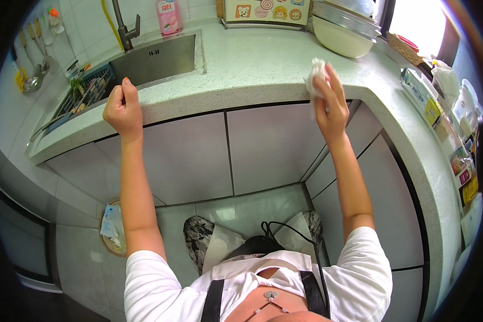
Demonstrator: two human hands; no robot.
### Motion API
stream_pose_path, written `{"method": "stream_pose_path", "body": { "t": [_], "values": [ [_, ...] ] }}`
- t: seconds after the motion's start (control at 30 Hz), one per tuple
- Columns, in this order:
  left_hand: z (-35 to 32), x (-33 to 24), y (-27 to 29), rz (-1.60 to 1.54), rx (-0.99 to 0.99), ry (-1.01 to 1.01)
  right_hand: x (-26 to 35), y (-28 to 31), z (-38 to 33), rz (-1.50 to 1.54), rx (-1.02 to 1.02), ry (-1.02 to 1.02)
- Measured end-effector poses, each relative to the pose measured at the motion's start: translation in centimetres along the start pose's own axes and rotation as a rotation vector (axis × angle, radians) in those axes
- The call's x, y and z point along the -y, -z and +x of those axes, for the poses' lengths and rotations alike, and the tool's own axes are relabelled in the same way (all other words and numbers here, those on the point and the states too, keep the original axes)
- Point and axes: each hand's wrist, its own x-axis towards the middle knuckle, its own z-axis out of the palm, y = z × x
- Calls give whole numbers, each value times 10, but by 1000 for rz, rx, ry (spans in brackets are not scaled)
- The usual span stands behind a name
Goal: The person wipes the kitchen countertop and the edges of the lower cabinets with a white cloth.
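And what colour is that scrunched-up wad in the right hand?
The wad is white, best seen in the head view.

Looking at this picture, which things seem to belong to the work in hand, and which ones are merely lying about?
Seemingly in use:
- crumpled white tissue or cloth, in the grip of the right hand
- countertop, probably

Apparently just lying about:
- pink bottle by the sink
- stacked bowls
- hanging utensils
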Motion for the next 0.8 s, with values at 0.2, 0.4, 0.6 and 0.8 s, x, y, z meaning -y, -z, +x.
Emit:
{"method": "stream_pose_path", "body": {
  "t": [0.2, 0.4, 0.6, 0.8],
  "values": [
    [1, -3, -2, 14, 28, -17, -15, -10, 43, -232, 539, -331],
    [-1, -4, -3, 74, 32, -64, 36, -95, 83, 73, 1024, -462],
    [-1, 4, -7, 7, -24, 86, 142, -150, 75, 301, 854, 27],
    [-1, 4, -6, 55, -60, 62, 77, -79, 32, 544, 647, -146]
  ]
}}
